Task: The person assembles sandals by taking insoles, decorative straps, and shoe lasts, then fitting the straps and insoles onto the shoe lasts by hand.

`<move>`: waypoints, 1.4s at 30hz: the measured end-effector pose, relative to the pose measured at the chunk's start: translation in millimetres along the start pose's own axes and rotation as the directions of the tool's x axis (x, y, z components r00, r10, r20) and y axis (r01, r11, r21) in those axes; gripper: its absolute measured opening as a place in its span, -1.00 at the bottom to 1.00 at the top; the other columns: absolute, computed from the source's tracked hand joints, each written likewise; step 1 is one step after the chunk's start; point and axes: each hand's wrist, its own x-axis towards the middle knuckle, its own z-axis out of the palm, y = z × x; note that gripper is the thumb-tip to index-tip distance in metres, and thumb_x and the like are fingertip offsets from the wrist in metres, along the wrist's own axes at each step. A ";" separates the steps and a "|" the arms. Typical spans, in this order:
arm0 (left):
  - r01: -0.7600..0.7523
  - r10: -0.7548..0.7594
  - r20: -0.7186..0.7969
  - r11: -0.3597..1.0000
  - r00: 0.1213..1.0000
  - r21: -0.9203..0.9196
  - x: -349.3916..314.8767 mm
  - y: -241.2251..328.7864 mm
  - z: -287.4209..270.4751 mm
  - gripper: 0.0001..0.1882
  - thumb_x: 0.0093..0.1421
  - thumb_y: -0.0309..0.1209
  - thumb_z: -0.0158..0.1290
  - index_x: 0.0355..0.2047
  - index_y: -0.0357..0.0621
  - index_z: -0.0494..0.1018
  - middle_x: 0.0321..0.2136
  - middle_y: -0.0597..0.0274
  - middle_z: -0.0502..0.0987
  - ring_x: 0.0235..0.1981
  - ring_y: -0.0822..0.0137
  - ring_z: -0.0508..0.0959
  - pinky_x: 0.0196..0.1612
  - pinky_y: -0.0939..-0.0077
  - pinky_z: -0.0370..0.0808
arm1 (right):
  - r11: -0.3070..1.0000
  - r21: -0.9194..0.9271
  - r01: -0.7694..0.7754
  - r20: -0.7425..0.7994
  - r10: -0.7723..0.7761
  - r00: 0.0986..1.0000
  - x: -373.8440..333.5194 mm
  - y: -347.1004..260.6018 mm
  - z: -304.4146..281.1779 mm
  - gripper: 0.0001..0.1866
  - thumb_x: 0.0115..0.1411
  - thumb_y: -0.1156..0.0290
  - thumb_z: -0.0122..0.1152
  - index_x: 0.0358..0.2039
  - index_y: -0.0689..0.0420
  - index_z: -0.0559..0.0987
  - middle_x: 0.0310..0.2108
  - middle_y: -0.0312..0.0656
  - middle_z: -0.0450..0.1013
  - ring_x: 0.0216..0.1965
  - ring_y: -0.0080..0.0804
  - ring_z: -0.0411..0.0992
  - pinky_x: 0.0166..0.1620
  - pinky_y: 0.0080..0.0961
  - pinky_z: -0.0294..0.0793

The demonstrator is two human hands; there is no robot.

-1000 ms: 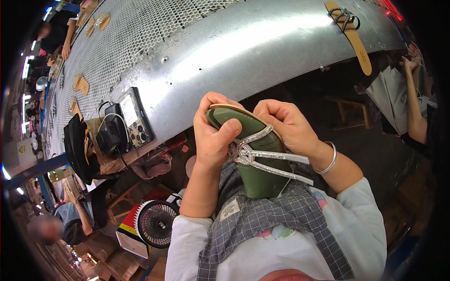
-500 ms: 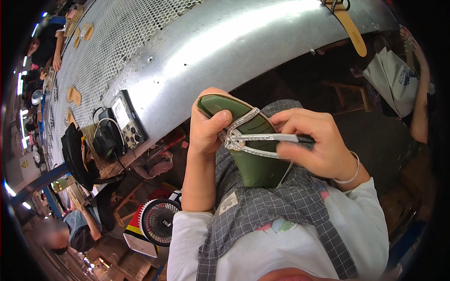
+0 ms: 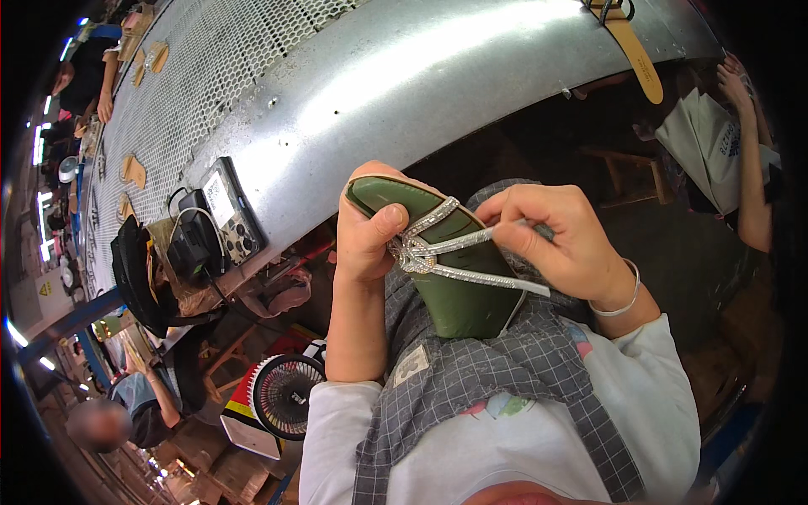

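Left hand (image 3: 366,231): clenched on the toe end of one green sandal sole (image 3: 454,269), thumb pressed on the upper face beside the strap knot. Sole held in the air above the lap, over a grey checked apron (image 3: 505,370), toe toward the metal table (image 3: 404,84).

Right hand (image 3: 560,240): pinched on one of the glittering silver straps (image 3: 471,273), fingertips closed on its free end near the sole's right edge.

Change against the frames a second earlier: sole swung from roughly upright to slanting, toe up-left; right hand shifted from the sole's edge to the strap end and drawn rightward, strap pulled taut across the insole. Judged as strap tensioning under way, seating not yet finished.

Count:
- Sole: one.
- Straps: three visible bands meeting at one knot; exact number hard to confirm.
- Bracelet (image 3: 619,299): one, on the right wrist.
- Tan leather strip (image 3: 631,46): one, on the table's far edge.
- Tan insole-shaped pieces (image 3: 133,171): several on the perforated surface, too small for a firm count.
- Small fan (image 3: 282,396): one, below left.
- Other people: at least three, at the left edge and right edge.
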 end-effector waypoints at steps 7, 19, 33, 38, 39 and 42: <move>0.026 -0.019 0.042 0.986 0.999 -0.164 -4.4 6.8 7.0 -0.58 -0.10 -0.34 0.28 -0.33 -0.26 0.32 -0.44 -0.12 0.52 -0.40 0.12 0.56 -0.32 0.32 0.52 | 0.894 0.385 -0.231 0.076 0.219 0.973 4.0 6.4 3.5 -0.81 0.14 0.41 0.10 -0.47 0.30 0.50 -0.41 -0.21 0.46 -0.44 -0.63 0.37 -0.35 -0.68 0.37; 0.087 -0.003 0.326 0.966 0.945 -0.244 4.4 -13.7 -11.4 -0.59 0.03 -0.22 0.18 -0.24 -0.15 0.26 -0.31 0.05 0.42 -0.16 -0.07 0.48 -0.17 0.08 0.53 | 0.827 0.472 -0.305 0.177 0.251 0.952 -9.7 34.7 8.2 -0.73 0.21 0.28 0.04 -0.26 0.26 0.43 -0.25 -0.13 0.42 -0.22 -0.54 0.39 -0.16 -0.61 0.37; -0.038 0.135 0.278 0.943 0.951 -0.329 1.2 -21.7 -8.0 -0.62 0.08 -0.15 0.13 -0.25 -0.09 0.27 -0.34 0.14 0.42 -0.30 0.09 0.52 -0.27 0.25 0.51 | 0.763 0.586 -0.273 0.277 0.129 0.952 -5.7 59.8 16.2 -0.84 0.07 0.44 0.20 -0.51 0.23 0.43 -0.34 -0.23 0.43 -0.37 -0.65 0.33 -0.26 -0.68 0.33; 0.108 0.215 0.486 0.826 0.847 -0.553 21.4 -19.1 23.0 -0.58 -0.19 -0.43 0.35 -0.35 -0.30 0.41 -0.41 -0.04 0.49 -0.35 -0.05 0.54 -0.29 0.09 0.56 | 0.236 0.620 -0.748 0.776 -0.047 0.629 -15.7 98.5 50.2 -0.17 -0.19 0.08 0.46 -0.01 0.29 0.30 -0.14 -0.28 0.39 -0.14 -0.58 0.35 -0.08 -0.61 0.36; 0.098 0.205 0.478 0.839 0.854 -0.535 19.5 -17.8 21.4 -0.58 -0.20 -0.43 0.35 -0.35 -0.30 0.42 -0.41 -0.05 0.50 -0.35 -0.06 0.54 -0.30 0.09 0.56 | 0.180 0.600 -0.779 0.797 -0.059 0.601 -15.9 99.2 48.7 -0.24 -0.12 0.12 0.41 -0.01 0.29 0.30 -0.15 -0.28 0.40 -0.16 -0.58 0.36 -0.09 -0.62 0.36; 0.042 0.133 0.332 0.881 0.934 -0.471 9.0 -13.3 22.8 -0.59 -0.15 -0.43 0.32 -0.33 -0.30 0.40 -0.42 -0.03 0.50 -0.36 -0.05 0.55 -0.31 0.15 0.55 | 0.265 0.609 -0.748 0.733 0.174 0.658 -13.8 103.5 42.1 -0.47 0.02 0.17 0.30 -0.08 0.20 0.39 -0.20 -0.33 0.43 -0.27 -0.65 0.37 -0.21 -0.67 0.37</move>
